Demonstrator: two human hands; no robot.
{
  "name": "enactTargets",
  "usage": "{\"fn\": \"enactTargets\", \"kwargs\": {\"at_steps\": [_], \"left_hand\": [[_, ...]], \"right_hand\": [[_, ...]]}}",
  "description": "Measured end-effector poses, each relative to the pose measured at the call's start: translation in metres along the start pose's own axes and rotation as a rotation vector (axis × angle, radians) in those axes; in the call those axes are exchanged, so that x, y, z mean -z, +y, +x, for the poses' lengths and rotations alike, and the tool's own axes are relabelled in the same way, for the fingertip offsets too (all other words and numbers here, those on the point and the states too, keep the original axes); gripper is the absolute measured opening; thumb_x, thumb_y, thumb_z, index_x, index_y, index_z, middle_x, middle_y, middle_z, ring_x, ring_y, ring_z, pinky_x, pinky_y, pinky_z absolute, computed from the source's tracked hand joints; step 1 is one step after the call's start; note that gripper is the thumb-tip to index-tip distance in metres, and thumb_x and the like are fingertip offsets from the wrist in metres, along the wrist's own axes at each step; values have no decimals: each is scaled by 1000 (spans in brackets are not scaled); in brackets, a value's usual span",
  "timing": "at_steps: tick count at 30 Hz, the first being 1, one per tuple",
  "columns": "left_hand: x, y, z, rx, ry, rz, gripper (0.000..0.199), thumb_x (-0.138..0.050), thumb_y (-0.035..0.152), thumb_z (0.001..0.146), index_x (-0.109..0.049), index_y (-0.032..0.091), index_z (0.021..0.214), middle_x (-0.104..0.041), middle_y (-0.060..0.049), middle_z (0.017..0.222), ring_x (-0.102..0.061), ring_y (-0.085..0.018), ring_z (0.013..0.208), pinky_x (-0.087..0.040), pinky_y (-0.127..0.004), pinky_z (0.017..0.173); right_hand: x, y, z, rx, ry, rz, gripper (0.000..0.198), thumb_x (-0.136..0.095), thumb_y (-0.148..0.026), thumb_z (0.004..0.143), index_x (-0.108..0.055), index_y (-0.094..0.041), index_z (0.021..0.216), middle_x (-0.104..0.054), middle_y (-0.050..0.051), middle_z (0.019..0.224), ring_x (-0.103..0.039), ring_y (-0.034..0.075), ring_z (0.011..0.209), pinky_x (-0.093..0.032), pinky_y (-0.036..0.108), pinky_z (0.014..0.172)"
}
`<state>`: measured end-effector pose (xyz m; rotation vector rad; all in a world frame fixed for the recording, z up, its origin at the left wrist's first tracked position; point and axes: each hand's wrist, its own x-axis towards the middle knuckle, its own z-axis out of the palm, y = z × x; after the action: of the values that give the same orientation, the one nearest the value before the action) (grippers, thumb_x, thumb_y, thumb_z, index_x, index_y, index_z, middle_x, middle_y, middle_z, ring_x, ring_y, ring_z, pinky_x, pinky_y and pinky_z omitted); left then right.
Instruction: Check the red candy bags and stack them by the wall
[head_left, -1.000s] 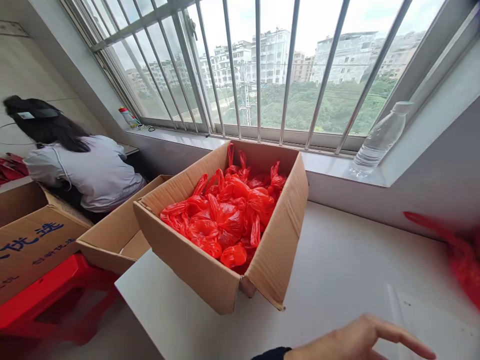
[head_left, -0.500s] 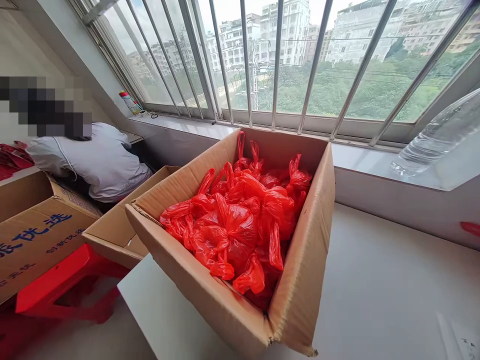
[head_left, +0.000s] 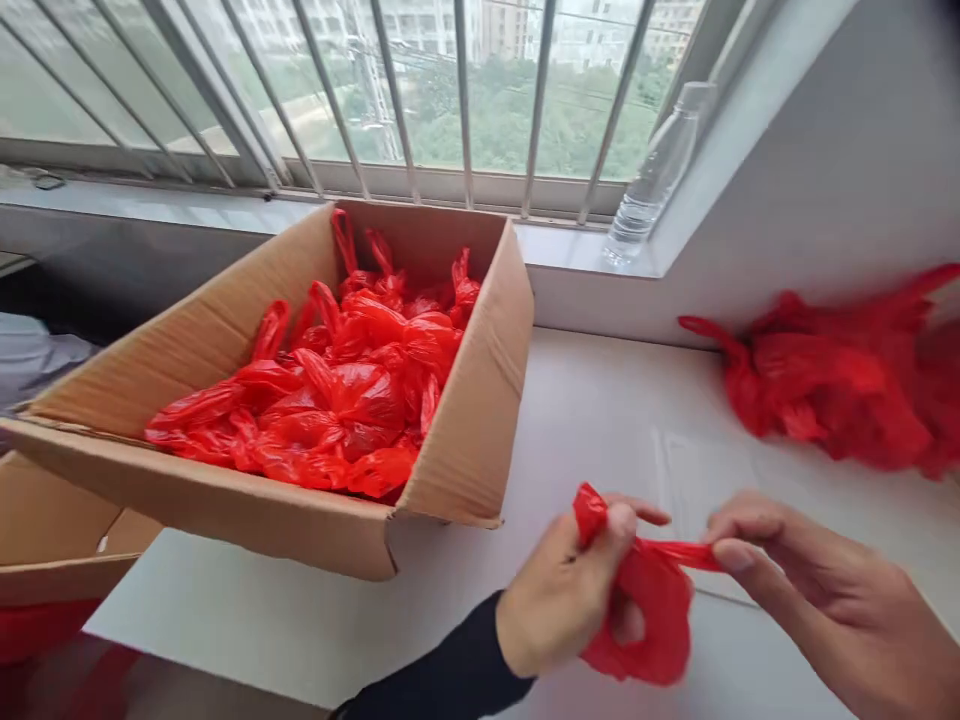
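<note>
Over the white table (head_left: 585, 430) I hold a red plastic bag (head_left: 660, 620) between both hands. My left hand (head_left: 562, 580) is closed round its gathered top, and a red tip sticks out above the thumb. The thumb and forefinger of my right hand (head_left: 795, 570) pinch a strip of the same bag, pulled taut to the right. What the bag contains does not show. Left of my hands stands a cardboard box (head_left: 465, 430) holding several tied red plastic bags (head_left: 360, 390).
A heap of red bags (head_left: 840, 380) lies at the right by the wall. A clear plastic bottle (head_left: 652, 180) stands on the windowsill below the barred window. Another cardboard box (head_left: 60, 500) sits lower at the left, and part of a person's pale sleeve (head_left: 37, 360) shows beyond it.
The view has swung right and down. Both my hands have come into view with the red bag. The red heap now shows at the right, and most of the person has left the picture.
</note>
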<state>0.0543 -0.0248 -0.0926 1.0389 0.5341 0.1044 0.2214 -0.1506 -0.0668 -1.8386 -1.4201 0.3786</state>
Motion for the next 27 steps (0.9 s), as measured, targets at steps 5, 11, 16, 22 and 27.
{"fn": "enactTargets", "kwargs": {"at_steps": [5,11,16,22,27], "left_hand": [[6,21,4,-72,-73,24,31,-67,44,91,-68,13,91,-67,-5,79,-61,-13,70,-48,-24,68],[-5,22,-9,-203,-52,405,13,-68,10,78,-61,18,86,-59,1,81,-51,-10,66,-44,-23,61],[-9,-5,0,-723,280,970,42,-51,-12,70,-61,21,94,-60,1,89,-55,-9,72,-43,-20,61],[-10,-26,7,-974,273,1095,37,-59,0,89,-64,21,119,-59,-5,105,-64,-11,86,-52,-20,71],[-8,-27,3,-905,189,1185,56,-54,4,95,-49,27,147,-61,-9,129,-61,-16,114,-54,-27,91]], "right_hand": [[10,-7,-7,-33,-164,246,16,-55,-37,102,-64,-28,94,-64,0,88,-62,15,82,-50,26,77],[-14,13,-2,-142,-271,520,44,-38,-54,105,-56,-27,135,-67,4,99,-62,18,87,-50,32,80],[-24,29,-12,-323,-297,648,44,-38,-53,105,-56,-24,133,-45,-5,64,-43,13,58,-38,28,59],[-27,42,-18,-264,-351,682,27,-49,-45,102,-62,-22,111,-57,-1,78,-53,14,71,-46,30,70],[-16,33,-22,-188,-135,567,15,-51,-36,102,-57,-23,101,-62,4,114,-58,19,111,-46,37,100]]}}
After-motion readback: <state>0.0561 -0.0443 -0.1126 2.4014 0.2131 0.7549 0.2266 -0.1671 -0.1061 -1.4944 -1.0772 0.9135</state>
